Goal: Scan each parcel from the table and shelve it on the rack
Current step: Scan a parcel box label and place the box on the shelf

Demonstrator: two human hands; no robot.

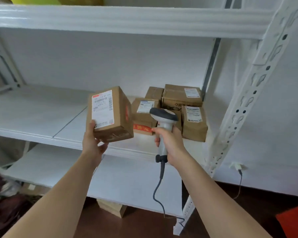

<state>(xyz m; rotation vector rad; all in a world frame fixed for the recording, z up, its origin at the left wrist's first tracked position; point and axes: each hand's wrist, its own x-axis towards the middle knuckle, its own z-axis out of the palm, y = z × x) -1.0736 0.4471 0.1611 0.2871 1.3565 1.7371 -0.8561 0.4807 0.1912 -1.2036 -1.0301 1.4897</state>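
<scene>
Two hands in view, both raised in front of the white rack (244, 100). Left hand (93, 143) under and around the near left corner of a brown parcel (110, 114), thumb pressed on the label face, fingers curled beneath the bottom edge. Parcel tilted, lifted above the front edge of the middle shelf (38, 114), not touching it, white shipping label (102, 109) with barcodes turned toward the camera. Right hand (170, 143) wrapped tight around the grip of a grey and white barcode scanner (163, 121), head of the scanner pointing left toward the held parcel, just beside its right face. Dark cable (158, 191) hanging from the bottom of the grip, down toward the floor (144, 224).

Five or so cardboard boxes (181, 97) stacked at the far right end of the middle shelf, close against the upright, most with white labels on top; one near box (143, 129) with a red printed strip on its front. Rest of the middle shelf bare white board. Lower shelf (127, 182) below the arms, a small wooden block (112, 208) on the dark floor under it. Upper shelf (127, 19) across the top, something yellow-green (34, 0) lying on it, too cropped to identify. White wall socket (236, 166) with a plugged wire at the right, an orange-red object (294, 222) at the near right corner, unclear what.
</scene>
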